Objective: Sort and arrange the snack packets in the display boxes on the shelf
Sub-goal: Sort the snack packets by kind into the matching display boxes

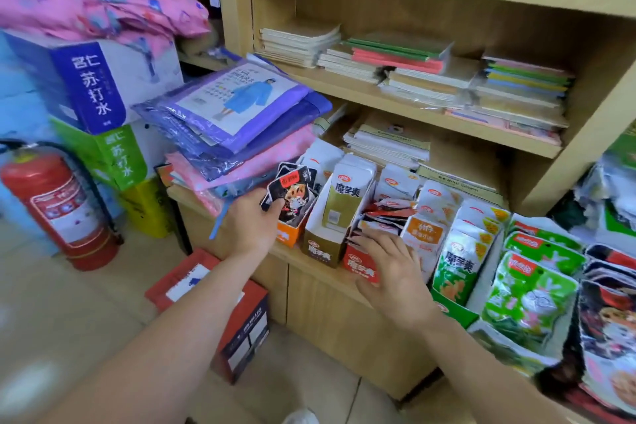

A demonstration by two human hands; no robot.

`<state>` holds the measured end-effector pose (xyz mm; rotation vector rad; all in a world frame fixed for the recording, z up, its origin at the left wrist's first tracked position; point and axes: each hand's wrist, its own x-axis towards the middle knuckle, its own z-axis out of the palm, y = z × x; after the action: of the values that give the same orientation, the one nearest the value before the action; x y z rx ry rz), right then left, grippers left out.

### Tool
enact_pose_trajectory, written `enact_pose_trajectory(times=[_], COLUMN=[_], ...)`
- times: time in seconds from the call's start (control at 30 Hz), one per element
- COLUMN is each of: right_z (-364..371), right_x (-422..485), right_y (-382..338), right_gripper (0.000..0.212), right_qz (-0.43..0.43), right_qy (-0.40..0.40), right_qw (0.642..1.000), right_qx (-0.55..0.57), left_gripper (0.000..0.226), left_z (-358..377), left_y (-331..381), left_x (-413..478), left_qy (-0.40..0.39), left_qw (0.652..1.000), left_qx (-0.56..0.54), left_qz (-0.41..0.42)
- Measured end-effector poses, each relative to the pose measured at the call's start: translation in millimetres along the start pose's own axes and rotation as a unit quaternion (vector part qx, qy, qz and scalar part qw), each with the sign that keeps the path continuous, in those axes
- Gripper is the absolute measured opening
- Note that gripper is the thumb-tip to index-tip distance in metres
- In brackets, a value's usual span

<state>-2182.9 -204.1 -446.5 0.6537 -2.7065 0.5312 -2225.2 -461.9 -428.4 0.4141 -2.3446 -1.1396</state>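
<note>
Black snack packets (pixel 288 197) are pinched by the left hand (pixel 249 222), just above the orange display box (pixel 286 238) beside its fingers. The right hand (pixel 390 274) is laid open against the red display box (pixel 358 266).

- A single wide-angle camera worn on the head looks forward and down along both forearms.
- It sits close: the left hand (pixel 251 222) and right hand (pixel 392 274) fill mid-frame.
- The shelf (pixel 413 10) rises beyond the hands, and the floor (pixel 86 303) lies below them.

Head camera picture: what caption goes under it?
Left hand grips black snack packets; right hand open at the red box.
</note>
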Motion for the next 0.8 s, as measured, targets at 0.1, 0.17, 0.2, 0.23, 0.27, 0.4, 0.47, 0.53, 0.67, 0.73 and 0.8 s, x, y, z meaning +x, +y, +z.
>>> enact_pose_trajectory(times=[0.1,0.17,0.2,0.23,0.27,0.4,0.47,0.53,0.67,0.73,0.8], right_z=[-4.5,-8.3,-11.2,-15.0,-19.9,-46.2,-56.5,-63.6,-73.4,-77.5,-78.9], right_x=[-0.1,1.4,3.4,5.7,7.9,17.3,21.6,22.7,19.9,19.1,18.3], right_y=[2.4,3.1,1.6,-0.9,-4.8,-22.9,-26.7,-27.0,-20.6,-18.4,-15.7], right_gripper=[0.059,0.062,0.062,0.062,0.061,0.064,0.072,0.077,0.074,0.060,0.043], right_qz=[-0.005,0.007,0.016,0.030,0.050,0.133,0.145,0.153,0.157,0.152,0.144], right_qy=[-0.014,-0.027,-0.027,-0.021,-0.013,0.025,0.047,0.049,0.025,-0.006,-0.037], right_qw=[1.000,0.998,0.996,0.992,0.984,0.921,0.884,0.860,0.863,0.862,0.853], right_qx=[0.021,0.057,0.087,0.124,0.169,0.365,0.441,0.485,0.479,0.484,0.500], left_gripper=[0.021,0.027,0.028,0.025,0.018,0.024,0.006,0.010,0.007,0.006,0.016], left_z=[-9.8,-19.5,-24.7,-28.9,-34.6,-40.7,-34.8,-28.4,-15.5,-10.7,-5.0], left_y=[5.2,8.2,10.9,14.7,23.2,50.9,54.3,57.1,64.8,67.6,71.0], left_x=[7.2,12.0,12.3,11.0,7.4,-12.7,-21.3,-29.3,-39.3,-42.8,-49.2], left_qy=[0.032,0.039,0.040,0.041,0.037,-0.056,-0.129,-0.184,-0.245,-0.266,-0.272], left_qw=[0.997,0.990,0.983,0.975,0.966,0.930,0.913,0.903,0.894,0.890,0.888], left_qx=[-0.059,-0.138,-0.180,-0.217,-0.255,-0.358,-0.380,-0.379,-0.371,-0.365,-0.364], left_qz=[0.024,0.012,0.007,-0.008,-0.014,-0.066,-0.078,-0.082,-0.061,-0.059,-0.076])
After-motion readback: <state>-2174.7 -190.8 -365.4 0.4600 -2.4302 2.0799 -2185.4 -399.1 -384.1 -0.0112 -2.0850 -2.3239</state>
